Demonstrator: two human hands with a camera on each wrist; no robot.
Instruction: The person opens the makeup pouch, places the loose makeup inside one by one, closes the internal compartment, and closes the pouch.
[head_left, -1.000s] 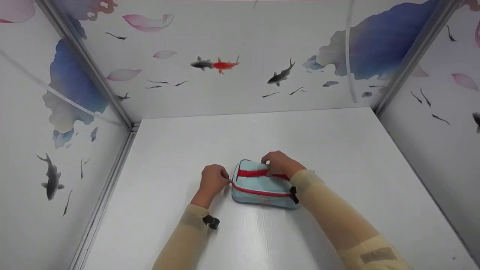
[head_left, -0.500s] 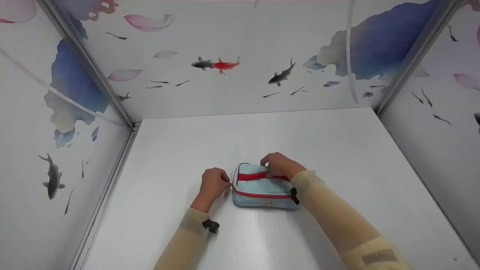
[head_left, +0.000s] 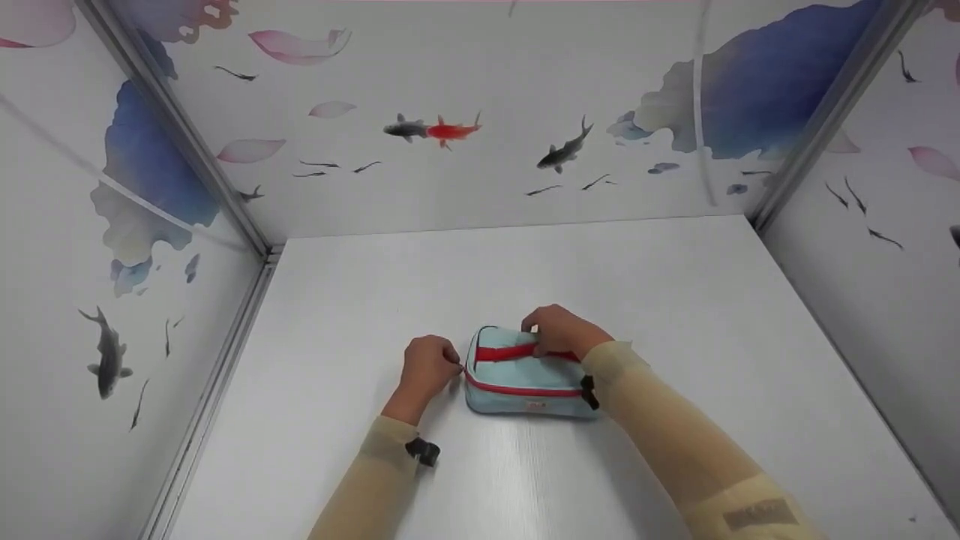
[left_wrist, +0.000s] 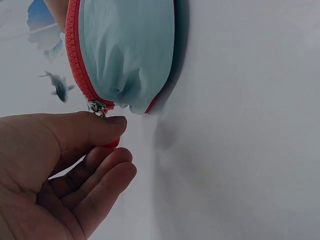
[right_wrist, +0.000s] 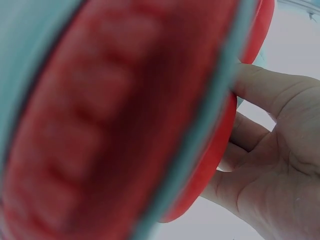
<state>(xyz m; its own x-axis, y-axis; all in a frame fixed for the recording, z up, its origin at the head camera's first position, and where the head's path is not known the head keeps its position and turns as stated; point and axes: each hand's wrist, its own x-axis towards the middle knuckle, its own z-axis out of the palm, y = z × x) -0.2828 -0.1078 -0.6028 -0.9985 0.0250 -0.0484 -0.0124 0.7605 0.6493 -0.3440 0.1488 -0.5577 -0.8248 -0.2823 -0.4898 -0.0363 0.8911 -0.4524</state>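
A light-blue zip pouch with red trim lies on the white table. My left hand is at its left end, pinching the red zipper pull between thumb and finger. In the left wrist view, the metal slider sits at the lower end of the red zipper, and the fabric there is creased. My right hand holds the far side of the pouch by its red handle strap. Seen from the right wrist, thumb and fingers are partly hidden behind the blurred, close red zipper teeth.
The white table reaches back to a wall printed with fish and petals. Side walls with metal corner rails stand left and right. Each sleeve carries a black wrist camera.
Since a second ago, the pouch's far edge and my left hand have shifted slightly toward me. More of the pouch's front label shows. The last half second shows almost no movement.
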